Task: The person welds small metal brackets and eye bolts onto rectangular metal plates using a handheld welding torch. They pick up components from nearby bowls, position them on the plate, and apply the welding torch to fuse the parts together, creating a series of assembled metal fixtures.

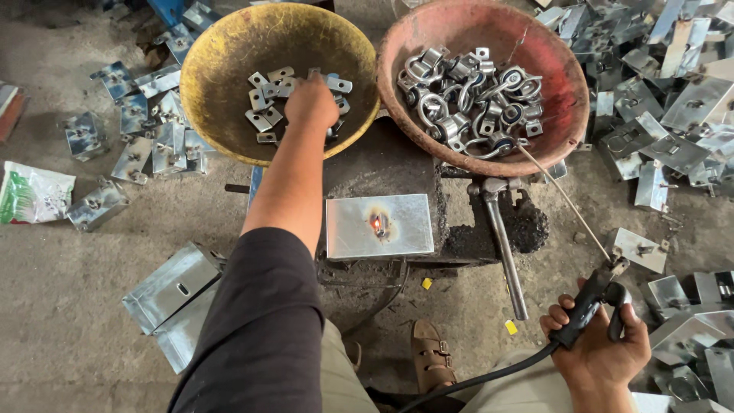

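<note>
The left hand [311, 101] is reached into the yellow bowl [222, 115], its fingers curled down among the small flat metal brackets [264, 95] lying on the bowl's bottom; whether a bracket is already pinched cannot be told, since the fingertips are hidden under the knuckles. The right hand [600, 340] is closed around the black handle of an electrode holder [585, 306], from which a thin welding rod [562, 195] slants up toward the red bowl [550, 115], where a heap of ring-shaped clamps [474, 95] is kept. Between the bowls and the person, a galvanised steel plate [380, 224] lies flat on a dark work block [397, 164], with a small glowing spot near its middle. A hammer [501, 237] lies just beside the plate, on the right. Folded sheet-metal boxes [673, 107] are scattered over the floor on both sides. The brackets are judged to be light, stiff and thin, with sharp stamped edges and a slick zinc finish, so they are likely best taken by the long edges between thumb and forefinger rather than scooped. The plate is judged hot around the glowing spot and is better held at a far corner.
</note>
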